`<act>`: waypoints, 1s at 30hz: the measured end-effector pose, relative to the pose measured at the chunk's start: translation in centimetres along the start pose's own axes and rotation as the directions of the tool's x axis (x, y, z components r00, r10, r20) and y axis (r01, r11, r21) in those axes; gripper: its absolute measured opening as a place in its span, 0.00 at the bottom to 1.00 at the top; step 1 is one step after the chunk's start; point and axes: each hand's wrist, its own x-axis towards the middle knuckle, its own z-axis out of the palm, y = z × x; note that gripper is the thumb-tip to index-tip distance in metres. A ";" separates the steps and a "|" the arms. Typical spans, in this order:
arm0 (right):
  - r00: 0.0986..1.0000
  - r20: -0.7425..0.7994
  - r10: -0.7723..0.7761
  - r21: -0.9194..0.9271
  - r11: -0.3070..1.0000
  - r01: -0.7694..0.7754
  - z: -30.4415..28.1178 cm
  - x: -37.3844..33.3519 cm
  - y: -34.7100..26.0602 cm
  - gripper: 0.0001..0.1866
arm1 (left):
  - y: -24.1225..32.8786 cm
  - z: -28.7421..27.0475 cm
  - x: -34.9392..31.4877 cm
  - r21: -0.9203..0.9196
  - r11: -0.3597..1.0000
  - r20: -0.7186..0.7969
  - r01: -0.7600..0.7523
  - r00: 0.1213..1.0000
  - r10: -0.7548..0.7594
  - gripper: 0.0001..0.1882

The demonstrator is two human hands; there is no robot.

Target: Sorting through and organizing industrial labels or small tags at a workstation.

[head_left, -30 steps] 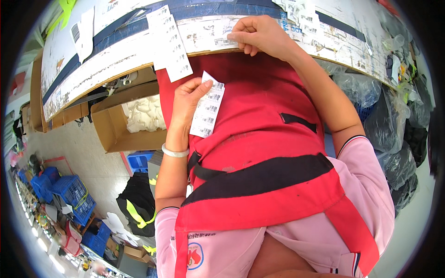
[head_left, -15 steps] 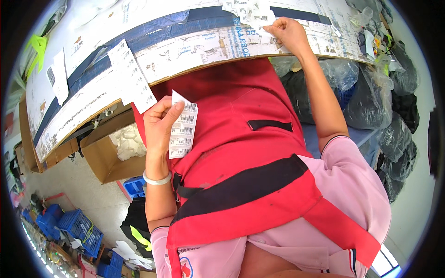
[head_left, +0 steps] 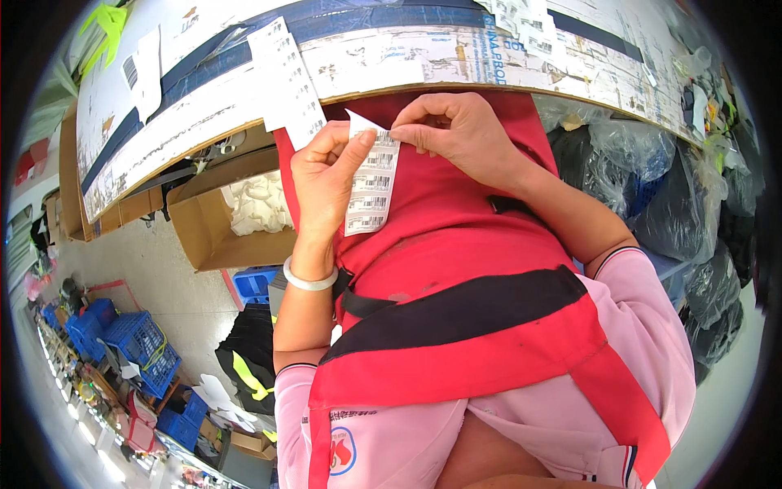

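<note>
My left hand grips a narrow sheet of white barcode labels, thumb on its front near the top. The sheet hangs in front of my red apron, its upper corner folded to a point. At its upper right edge the thumb and forefinger of my right hand are pinched together on the rim. Whether a single label is between those fingertips is too small to tell. Just beyond my left hand, a longer strip of barcode labels hangs over the table's near edge.
The worn, white-covered table spans the top, with a cluster of labels and another label strip on it. Below at left stand a cardboard box with white material and blue crates. Plastic bags pile up at right.
My right hand has come back from the labels on the table to the edge of the held sheet. The left hand keeps its hold. The whole view has shifted slightly.
</note>
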 end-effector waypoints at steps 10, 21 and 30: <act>0.706 0.266 -0.657 -0.619 0.445 0.647 2.7 0.3 1.9 0.06 | -1.2 -1.1 -0.1 -0.267 0.930 -0.031 0.254 0.962 -0.272 0.12; 0.988 -0.077 -0.132 -0.265 0.958 0.107 -2.1 4.3 1.0 0.08 | -4.2 -2.0 1.3 -0.321 0.853 0.107 0.411 0.911 -0.398 0.16; 0.994 -0.111 -0.020 -0.186 0.982 -0.001 -3.6 6.2 0.9 0.10 | -3.9 -2.9 1.5 -0.114 0.954 0.135 0.278 0.955 -0.263 0.13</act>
